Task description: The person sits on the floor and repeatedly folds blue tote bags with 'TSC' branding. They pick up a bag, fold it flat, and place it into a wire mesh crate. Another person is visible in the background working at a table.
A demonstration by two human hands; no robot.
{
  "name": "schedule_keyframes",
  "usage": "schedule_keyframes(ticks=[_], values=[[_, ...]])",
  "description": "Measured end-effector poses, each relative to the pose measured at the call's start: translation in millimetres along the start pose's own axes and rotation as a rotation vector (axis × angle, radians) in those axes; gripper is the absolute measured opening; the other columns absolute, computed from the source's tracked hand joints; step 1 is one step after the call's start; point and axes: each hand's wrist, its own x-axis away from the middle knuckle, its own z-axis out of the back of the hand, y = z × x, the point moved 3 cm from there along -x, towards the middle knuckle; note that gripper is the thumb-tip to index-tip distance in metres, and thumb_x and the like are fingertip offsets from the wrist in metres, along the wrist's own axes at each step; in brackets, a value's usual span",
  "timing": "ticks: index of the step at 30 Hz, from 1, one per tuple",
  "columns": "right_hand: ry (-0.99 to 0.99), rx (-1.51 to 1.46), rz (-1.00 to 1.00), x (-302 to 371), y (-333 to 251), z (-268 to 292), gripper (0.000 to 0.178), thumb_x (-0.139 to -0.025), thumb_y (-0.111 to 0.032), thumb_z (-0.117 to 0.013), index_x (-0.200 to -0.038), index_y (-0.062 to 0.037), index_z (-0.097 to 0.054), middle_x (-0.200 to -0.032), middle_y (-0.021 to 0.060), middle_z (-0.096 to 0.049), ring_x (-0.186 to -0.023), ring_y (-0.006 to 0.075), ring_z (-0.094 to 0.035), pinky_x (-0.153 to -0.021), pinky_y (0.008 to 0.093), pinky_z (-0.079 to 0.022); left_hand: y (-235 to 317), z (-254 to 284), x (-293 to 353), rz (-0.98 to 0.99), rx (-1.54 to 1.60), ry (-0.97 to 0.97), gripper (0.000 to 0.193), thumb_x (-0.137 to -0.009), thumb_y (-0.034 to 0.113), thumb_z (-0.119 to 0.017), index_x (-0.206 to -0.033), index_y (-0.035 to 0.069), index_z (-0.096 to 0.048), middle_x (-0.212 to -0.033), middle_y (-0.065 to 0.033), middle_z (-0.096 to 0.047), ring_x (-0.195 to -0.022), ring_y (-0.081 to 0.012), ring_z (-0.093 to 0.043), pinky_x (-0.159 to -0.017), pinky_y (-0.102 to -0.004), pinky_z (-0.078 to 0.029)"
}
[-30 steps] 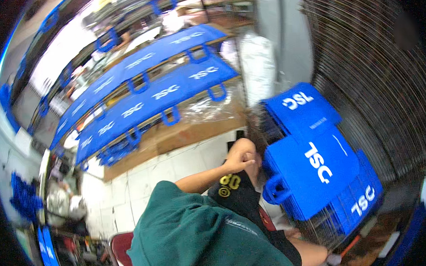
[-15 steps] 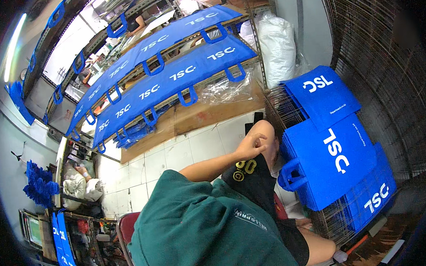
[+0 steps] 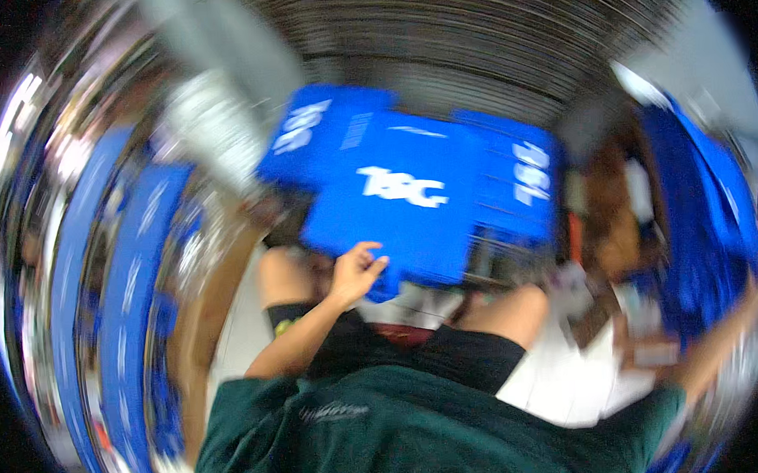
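Observation:
My left hand (image 3: 357,273) is in front of me, over the near edge of a blue flat fabric bag (image 3: 412,226) with white print. Its fingers are loosely bent, thumb apart from them, and nothing is in the hand. Whether it touches the bag I cannot tell. Off to the far right my right arm is stretched out. My right hand (image 3: 755,294) is smeared by motion beside hanging blue fabric (image 3: 691,223), so its fingers and any hold are unclear.
More blue bags lie in stacks at the left (image 3: 307,130) and right (image 3: 521,188) of the middle one, before a wire rack (image 3: 405,49). A white sack (image 3: 213,125) stands at the left, near long shelves (image 3: 133,323) laid with blue bags. Everything is blurred.
My view has swung to the right, bringing the bag stacks to the middle. My left hand has gone from above my knee to the bag's edge. My right arm has come into view.

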Motion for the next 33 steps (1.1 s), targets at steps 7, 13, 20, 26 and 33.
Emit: schedule_keyframes(ticks=[7,13,20,26,33], values=[[0.224,-0.647,-0.454,-125,38,136,0.022,-0.075,-0.012,-0.054,-0.095,-0.0053,-0.063,-0.086,0.0059,-0.061,-0.078,0.0194,-0.056,-0.077,0.0407,-0.041,170,-193,-60,-0.036,0.433,-0.721,0.049,-0.080,0.032,-0.070,-0.119,0.009,-0.052,-0.088,-0.0051,-0.059,-0.078,-0.0121,-0.055,-0.065,-0.0258,-0.045],[0.130,-0.698,-0.572,-69,81,164,0.039,-0.080,-0.016,-0.053,-0.118,-0.0075,-0.050,-0.103,0.0086,-0.059,-0.101,0.0222,-0.056,-0.088,0.0445,-0.040,289,-278,-61,0.132,0.594,-1.020,0.074,-0.080,0.060,-0.057,-0.132,0.013,-0.034,-0.121,-0.0105,-0.047,-0.104,-0.0224,-0.050,-0.082,-0.0388,-0.046],[0.649,-0.862,-0.717,15,46,178,0.048,-0.087,-0.032,-0.058,-0.119,0.0001,-0.041,-0.103,0.0081,-0.047,-0.106,0.0218,-0.049,-0.084,0.0326,-0.045,364,-349,-27,0.094,0.570,-1.238,0.106,-0.071,0.065,-0.062,-0.145,0.013,-0.005,-0.145,-0.0172,-0.019,-0.129,-0.0370,-0.029,-0.094,-0.0495,-0.041],[0.656,-0.599,-0.193,55,24,172,0.044,-0.084,-0.025,-0.065,-0.117,-0.0001,-0.049,-0.082,0.0024,-0.050,-0.082,0.0170,-0.052,-0.072,0.0323,-0.044,353,-362,-11,0.031,0.467,-1.259,0.097,-0.077,0.056,-0.063,-0.145,0.012,-0.009,-0.143,-0.0173,-0.027,-0.128,-0.0343,-0.033,-0.094,-0.0460,-0.040],[-0.454,1.153,-0.109,-90,62,112,0.050,-0.069,-0.022,-0.062,-0.119,-0.0168,-0.057,-0.119,0.0109,-0.058,-0.115,0.0300,-0.050,-0.095,0.0403,-0.042,294,-312,-31,0.099,0.473,-1.085,0.079,-0.080,0.051,-0.062,-0.139,0.011,-0.027,-0.132,-0.0154,-0.041,-0.115,-0.0263,-0.047,-0.089,-0.0402,-0.042]])
